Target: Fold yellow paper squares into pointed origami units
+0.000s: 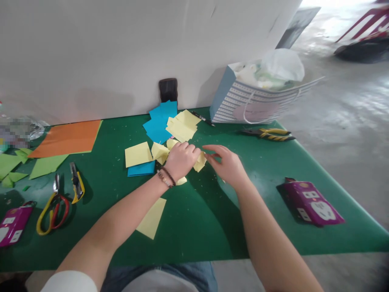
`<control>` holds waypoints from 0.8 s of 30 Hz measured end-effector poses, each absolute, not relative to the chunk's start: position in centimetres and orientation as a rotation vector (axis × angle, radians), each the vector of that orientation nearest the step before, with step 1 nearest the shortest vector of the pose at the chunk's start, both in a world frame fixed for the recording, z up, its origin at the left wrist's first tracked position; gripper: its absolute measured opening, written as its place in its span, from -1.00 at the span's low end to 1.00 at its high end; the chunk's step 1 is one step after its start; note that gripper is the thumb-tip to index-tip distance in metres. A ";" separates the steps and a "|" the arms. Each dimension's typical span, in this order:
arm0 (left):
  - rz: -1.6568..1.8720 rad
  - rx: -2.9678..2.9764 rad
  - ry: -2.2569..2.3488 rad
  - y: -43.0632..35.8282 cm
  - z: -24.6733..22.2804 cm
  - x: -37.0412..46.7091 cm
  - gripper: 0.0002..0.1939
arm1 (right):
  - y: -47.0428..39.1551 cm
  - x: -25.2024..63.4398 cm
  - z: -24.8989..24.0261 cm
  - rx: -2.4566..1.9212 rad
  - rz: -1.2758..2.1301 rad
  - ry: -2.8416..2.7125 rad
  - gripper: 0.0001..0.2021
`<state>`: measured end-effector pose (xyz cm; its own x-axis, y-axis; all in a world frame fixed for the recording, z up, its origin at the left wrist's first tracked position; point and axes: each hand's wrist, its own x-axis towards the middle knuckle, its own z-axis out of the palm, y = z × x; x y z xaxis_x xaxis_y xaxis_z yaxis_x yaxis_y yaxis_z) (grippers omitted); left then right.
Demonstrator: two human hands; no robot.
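My left hand [181, 160], with beaded bracelets at the wrist, is closed around a folded piece of yellow paper [199, 163]. The paper sticks out on the right side of the fist. Just beside it is my right hand [226, 164], its thumb and forefinger apart and the thumb tip at the paper's edge. Other folded yellow papers [159, 152] lie behind and under my left hand, partly hidden. To their left, a flat yellow square [138, 154] overlaps a blue paper stack [141, 168]. Nearer me rests one loose yellow sheet [152, 219], partly covered by my left forearm.
Blue sheets [161, 123] and yellow sheets [182, 125] lie by the wall, near a pen [203, 118]. Scissors [54, 209], a box cutter [77, 184] and orange paper [68, 138] are left. Pliers [269, 134], a purple packet [314, 202] and a paper bag [258, 101] stand right.
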<state>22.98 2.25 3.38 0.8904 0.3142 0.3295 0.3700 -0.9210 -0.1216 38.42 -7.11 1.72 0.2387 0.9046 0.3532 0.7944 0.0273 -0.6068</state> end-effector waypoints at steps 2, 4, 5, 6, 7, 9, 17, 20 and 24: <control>-0.421 -2.888 -0.520 2.3 3.3 23.0 -0.84 | -7.1 38.4 1.5 -1.785 0.190 -1.611 -0.78; -0.374 -2.912 -0.522 2.3 3.3 23.1 -0.83 | -7.0 38.3 1.3 -1.778 0.210 -1.684 -0.80; -0.347 -2.925 -0.530 2.3 3.3 23.1 -0.83 | -6.9 38.2 1.1 -1.777 0.216 -1.714 -0.80; -0.318 -2.939 -0.542 2.3 3.3 23.1 -0.83 | -6.9 38.1 1.0 -1.780 0.218 -1.738 -0.80; -0.288 -2.956 -0.552 2.3 3.4 23.2 -0.83 | -6.9 38.1 0.8 -1.785 0.216 -1.756 -0.80; -0.235 -2.999 -0.563 2.4 3.7 23.2 -0.84 | -6.8 37.9 0.7 -1.792 0.204 -1.784 -0.80; -0.390 -3.269 -0.639 3.3 6.0 22.5 -0.83 | -7.0 37.7 1.1 -1.700 0.187 -1.865 -0.82; -0.594 -3.289 -0.747 3.7 6.9 21.7 -0.79 | -7.0 37.6 1.1 -1.681 0.171 -1.831 -0.82; -0.852 -3.251 -0.790 3.5 7.6 20.5 -0.78 | -6.7 37.4 0.9 -1.667 0.197 -1.831 -0.79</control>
<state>20.50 3.50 7.56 0.7788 0.4962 0.3838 0.3453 -0.8499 0.3981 37.43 -6.75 0.87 0.0154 0.9348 0.3549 0.8379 0.1816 -0.5148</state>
